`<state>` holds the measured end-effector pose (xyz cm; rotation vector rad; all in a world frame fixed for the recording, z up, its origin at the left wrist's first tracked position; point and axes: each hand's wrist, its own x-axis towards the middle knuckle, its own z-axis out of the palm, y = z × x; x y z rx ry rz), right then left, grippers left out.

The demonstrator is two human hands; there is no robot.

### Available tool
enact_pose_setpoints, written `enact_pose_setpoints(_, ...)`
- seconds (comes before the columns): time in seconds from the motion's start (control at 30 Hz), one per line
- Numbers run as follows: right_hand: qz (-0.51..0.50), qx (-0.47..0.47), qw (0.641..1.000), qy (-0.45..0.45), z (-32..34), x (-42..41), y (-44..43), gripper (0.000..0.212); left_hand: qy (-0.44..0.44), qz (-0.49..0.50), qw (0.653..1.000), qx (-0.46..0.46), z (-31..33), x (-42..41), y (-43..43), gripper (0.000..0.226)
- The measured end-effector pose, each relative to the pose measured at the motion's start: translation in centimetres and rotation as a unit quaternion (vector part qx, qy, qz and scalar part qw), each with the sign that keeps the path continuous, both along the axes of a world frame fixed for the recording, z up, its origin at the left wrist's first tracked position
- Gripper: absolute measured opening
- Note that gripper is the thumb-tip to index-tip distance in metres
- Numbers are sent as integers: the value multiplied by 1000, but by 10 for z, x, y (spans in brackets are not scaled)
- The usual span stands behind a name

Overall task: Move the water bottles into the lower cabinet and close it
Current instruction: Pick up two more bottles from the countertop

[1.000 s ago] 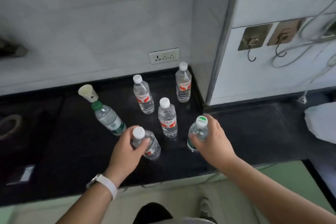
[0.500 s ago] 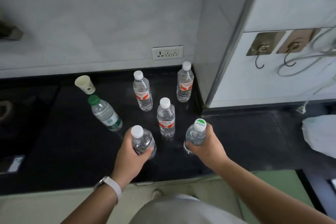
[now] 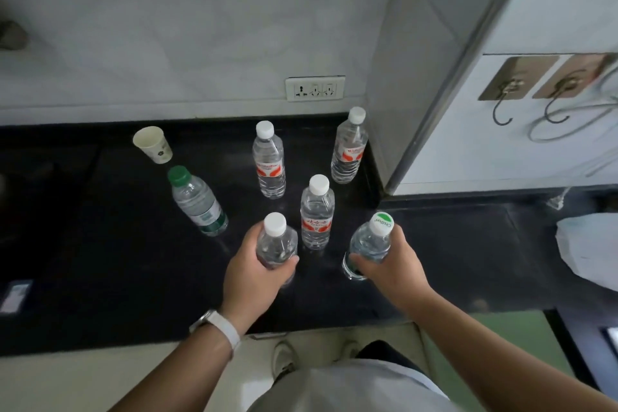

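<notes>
Several clear water bottles stand on a black counter point(image 3: 100, 271). My left hand point(image 3: 250, 274) grips a white-capped bottle point(image 3: 276, 241) near the counter's front. My right hand point(image 3: 391, 271) grips a bottle with a green-and-white cap point(image 3: 373, 241). Between and behind them stands a red-labelled bottle point(image 3: 317, 214). Two more red-labelled bottles stand further back, one in the middle point(image 3: 269, 160) and one by the wall corner point(image 3: 349, 147). A green-capped bottle point(image 3: 197, 201) stands to the left. The lower cabinet is not in view.
A paper cup point(image 3: 153, 144) sits at the back left of the counter. A wall socket point(image 3: 315, 88) is above the bottles. A white partition with metal hooks point(image 3: 501, 100) and cables rises on the right. A white bag point(image 3: 592, 247) lies at the far right.
Both hands have closed more fully around their bottles and drawn them slightly toward the counter's front. The camera has shifted a little; the other bottles have not moved.
</notes>
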<state>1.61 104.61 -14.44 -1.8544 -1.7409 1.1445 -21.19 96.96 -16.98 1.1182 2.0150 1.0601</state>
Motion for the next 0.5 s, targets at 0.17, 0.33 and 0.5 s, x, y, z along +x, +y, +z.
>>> enact_pose_setpoints(0.17, 78, -4, 996, 36, 13, -4, 10, 68, -22, 62, 998, 11, 11, 12, -13, 70)
enact_pose_setpoints(0.33, 185, -13, 980, 79, 30, -7, 22, 64, -41, 143, 988, 35, 27, 31, -35, 70)
enact_pose_setpoints(0.5, 269, -33, 953, 133, 35, -17, 25, 68, -36, 226, 973, 38, 45, 52, -66, 74)
